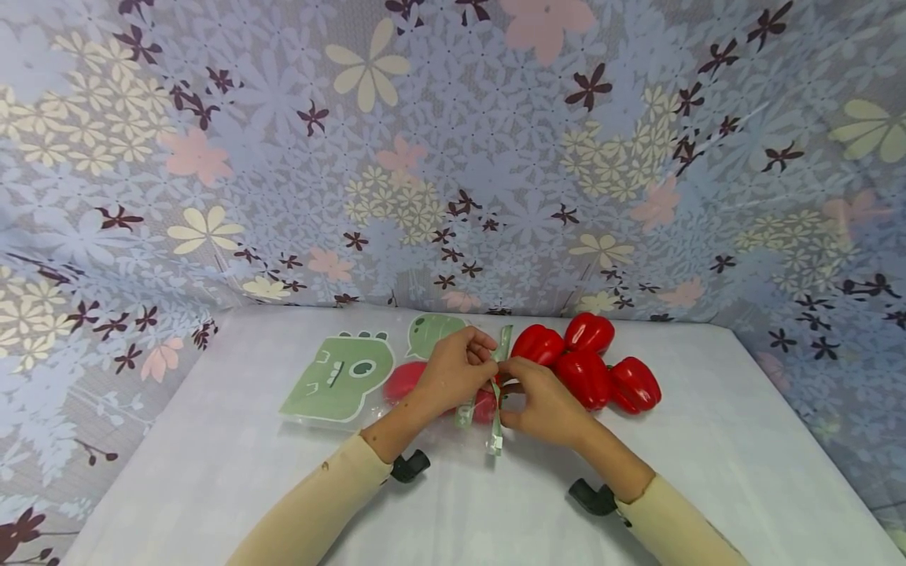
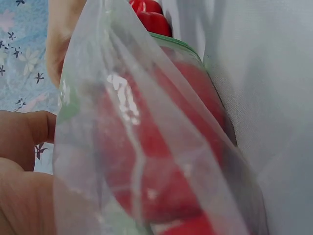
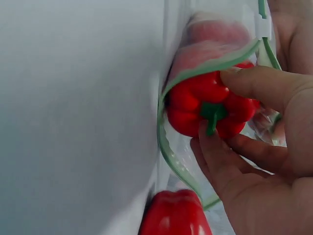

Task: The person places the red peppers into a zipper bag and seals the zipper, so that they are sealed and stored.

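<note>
Gripping red pepper (image 3: 186,110) w/ R hand (image 1: 543,402); L hand (image 1: 456,369) pinching zip bag (image 3: 215,64), grn monster print (image 1: 336,385) on it.

Floral cloth backdrop (image 1: 495,196), grey-blue w/ lt blue, cream, pink & dk maroon blooms, fills head view from 9 thru 12 to 3 o'clock, wrapping both sides. Lg pink flower (image 1: 548,23) btwn 12 & 1, cream flower (image 1: 368,67) nr 11, maroon flower (image 1: 20,531) nr 8. White-covered tbl (image 1: 531,511) at 6, far edge meeting cloth, sides slanting out twd 8 & 4. Light soft, shadows faint. L wrist cam: same cloth at 9–10, tbl at 3; R wrist cam: tbl at 9
</note>
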A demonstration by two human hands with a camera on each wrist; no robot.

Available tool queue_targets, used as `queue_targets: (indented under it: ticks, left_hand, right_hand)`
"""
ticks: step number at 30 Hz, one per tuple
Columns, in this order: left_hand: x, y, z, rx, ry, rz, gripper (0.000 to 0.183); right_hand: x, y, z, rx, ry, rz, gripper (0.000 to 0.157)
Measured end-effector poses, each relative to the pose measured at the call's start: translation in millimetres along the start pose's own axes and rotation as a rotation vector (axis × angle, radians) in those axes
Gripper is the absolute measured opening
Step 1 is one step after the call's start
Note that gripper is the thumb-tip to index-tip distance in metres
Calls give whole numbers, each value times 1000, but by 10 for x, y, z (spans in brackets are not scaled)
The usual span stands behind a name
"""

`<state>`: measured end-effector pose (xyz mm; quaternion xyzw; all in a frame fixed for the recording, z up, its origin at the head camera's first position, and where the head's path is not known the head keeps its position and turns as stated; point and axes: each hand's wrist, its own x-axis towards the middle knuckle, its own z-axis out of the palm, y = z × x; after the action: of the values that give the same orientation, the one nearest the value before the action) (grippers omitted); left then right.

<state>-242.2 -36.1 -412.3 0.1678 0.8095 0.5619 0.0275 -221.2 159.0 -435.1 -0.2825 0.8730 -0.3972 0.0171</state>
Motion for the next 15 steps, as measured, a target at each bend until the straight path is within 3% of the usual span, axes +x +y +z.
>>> queue_targets:
  ticks: [7,15]
  left_hand:
    - [5,-3,2,-1,10,-1,26]
    - [3,-30,14,-30,-2,-5,26]
  right_hand:
    - [73,65,88,124,-10,24,51]
    - [98,113,152,186,-17,62,46]
